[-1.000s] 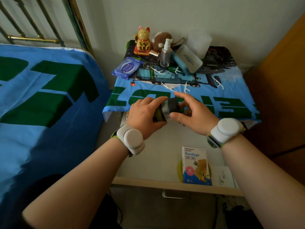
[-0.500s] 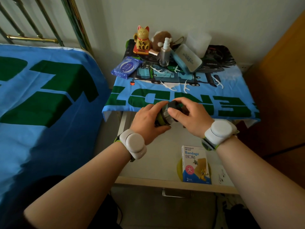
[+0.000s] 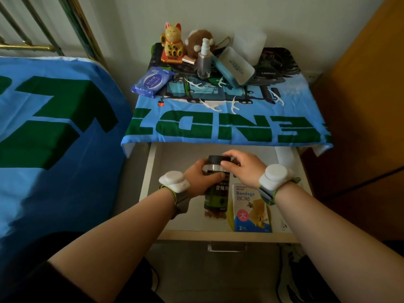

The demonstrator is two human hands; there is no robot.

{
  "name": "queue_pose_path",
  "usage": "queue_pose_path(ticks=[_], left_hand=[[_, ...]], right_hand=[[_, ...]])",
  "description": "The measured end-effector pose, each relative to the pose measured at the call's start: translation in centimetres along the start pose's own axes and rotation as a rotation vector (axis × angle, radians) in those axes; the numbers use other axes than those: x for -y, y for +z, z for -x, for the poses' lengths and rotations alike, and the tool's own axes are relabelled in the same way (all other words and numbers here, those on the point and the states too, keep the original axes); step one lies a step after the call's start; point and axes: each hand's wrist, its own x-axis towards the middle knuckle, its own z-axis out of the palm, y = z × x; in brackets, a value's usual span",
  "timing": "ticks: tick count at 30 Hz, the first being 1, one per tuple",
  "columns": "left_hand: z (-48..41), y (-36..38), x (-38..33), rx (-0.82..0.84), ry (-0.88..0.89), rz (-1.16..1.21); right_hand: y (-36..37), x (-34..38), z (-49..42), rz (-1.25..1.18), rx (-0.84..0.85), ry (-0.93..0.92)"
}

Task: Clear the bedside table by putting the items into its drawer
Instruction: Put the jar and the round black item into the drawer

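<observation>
The bed point(image 3: 54, 127), under a blue and green cover, fills the left side, unchanged from the earlier frames. The bedside table point(image 3: 227, 127), draped in a blue printed cloth, stands beside it with its drawer point(image 3: 227, 235) pulled out toward the viewer. Half a second ago both hands held the jar point(image 3: 216, 193) crosswise at the level of the table's front edge. They are now lower, inside the drawer, and the jar has been turned lengthwise, with its black lid toward the table and its base toward the drawer front. The left hand point(image 3: 200, 179) grips the jar's body just below the lid. The right hand point(image 3: 242, 165) has its fingers curled over the lid. Whether the jar rests on the drawer floor cannot be told. The bandage box point(image 3: 251, 209) lies flat in the drawer, just beside the jar on its right, as before. On the table top, positions unchanged: blue-grey case point(image 3: 235, 66), wipes pack point(image 3: 152, 80), lucky cat figure point(image 3: 172, 43), spray bottle point(image 3: 204, 60), and scattered floss picks point(image 3: 212, 104).
</observation>
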Motion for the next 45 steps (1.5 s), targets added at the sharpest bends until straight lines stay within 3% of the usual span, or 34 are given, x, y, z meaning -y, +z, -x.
queue_pose_path(ticks=[11,18,25,30,34,39,45], left_hand=[[-2.7,2.0,4.2,0.059,-0.125,-0.338],[-3.6,2.4,5.4,0.097,-0.237,-0.227],[-3.9,2.6,6.6,0.16,-0.242,-0.268],[-4.1,2.2,6.7,0.213,-0.186,-0.413],[-3.9,1.6,5.6,0.186,-0.131,-0.665],[-2.4,0.4,1.5,0.04,0.073,-0.638],[0.7,-3.0,-5.4,-0.262,0.415,-0.43]], right_hand=[[3.9,-3.7,-0.6,0.121,0.119,-0.015],[4.9,-4.9,-1.5,0.27,0.185,0.063],[5.7,-5.4,-2.0,0.321,0.268,0.054],[5.5,-5.6,-2.0,0.365,0.25,0.031],[5.3,-5.1,-1.6,0.384,0.245,-0.007],[3.0,-3.3,-0.6,0.24,0.143,-0.058],[-2.6,0.9,-0.5,0.015,-0.181,-0.219]])
